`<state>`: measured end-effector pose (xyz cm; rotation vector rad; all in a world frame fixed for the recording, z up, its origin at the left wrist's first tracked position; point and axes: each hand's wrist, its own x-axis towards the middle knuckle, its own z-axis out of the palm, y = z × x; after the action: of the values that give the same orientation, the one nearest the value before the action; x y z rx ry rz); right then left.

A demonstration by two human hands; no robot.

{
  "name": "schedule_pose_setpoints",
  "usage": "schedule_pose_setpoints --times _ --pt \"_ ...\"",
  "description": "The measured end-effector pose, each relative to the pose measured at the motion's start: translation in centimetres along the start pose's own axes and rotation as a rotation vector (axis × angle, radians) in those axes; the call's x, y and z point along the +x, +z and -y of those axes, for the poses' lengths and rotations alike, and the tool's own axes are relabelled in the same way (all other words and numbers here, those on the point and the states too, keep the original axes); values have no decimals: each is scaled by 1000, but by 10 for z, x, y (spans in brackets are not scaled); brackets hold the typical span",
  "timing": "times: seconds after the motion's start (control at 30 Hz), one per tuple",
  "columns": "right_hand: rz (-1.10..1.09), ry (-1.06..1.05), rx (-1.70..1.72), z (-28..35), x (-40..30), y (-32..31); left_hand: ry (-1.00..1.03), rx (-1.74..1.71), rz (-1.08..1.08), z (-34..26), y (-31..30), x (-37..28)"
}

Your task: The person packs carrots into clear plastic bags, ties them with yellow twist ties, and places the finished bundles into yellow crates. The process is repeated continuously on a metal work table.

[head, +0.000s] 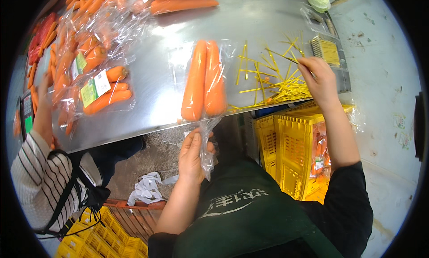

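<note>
A clear plastic bag of carrots [203, 82] lies on the metal table [154, 87], its neck hanging over the near edge. My left hand [192, 154] grips that gathered neck [207, 157] just below the tabletop. Over the right side of the table, my right hand [316, 77] pinches one yellow twist tie [283, 55] between thumb and fingers. Beneath it spreads a loose heap of yellow twist ties [290, 89]. A clear box of more ties [325, 51] stands beyond that hand.
At left are bagged carrots with labels [97, 87], loose carrots and a scale [26, 114]. A co-worker's striped sleeve [32, 164] reaches in there. A cabbage [319, 2] sits at the far right corner. Yellow crates [291, 151] stand below the table; others [100, 234] lie lower left.
</note>
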<state>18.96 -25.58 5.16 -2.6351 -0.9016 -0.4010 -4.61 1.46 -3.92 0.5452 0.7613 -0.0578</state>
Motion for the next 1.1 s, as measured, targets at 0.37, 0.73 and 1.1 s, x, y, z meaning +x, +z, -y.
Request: schedule_pose_setpoints --times 0.37,0.73,1.1 --pt "518 438 975 156 -84 110 -85 -93 -9 -6 -4 -1" --pt "597 637 1245 178 -56 72 1068 1142 165 -13 -1 -9" --pt "570 593 1247 181 -73 78 467 638 146 -4 -7 -3"
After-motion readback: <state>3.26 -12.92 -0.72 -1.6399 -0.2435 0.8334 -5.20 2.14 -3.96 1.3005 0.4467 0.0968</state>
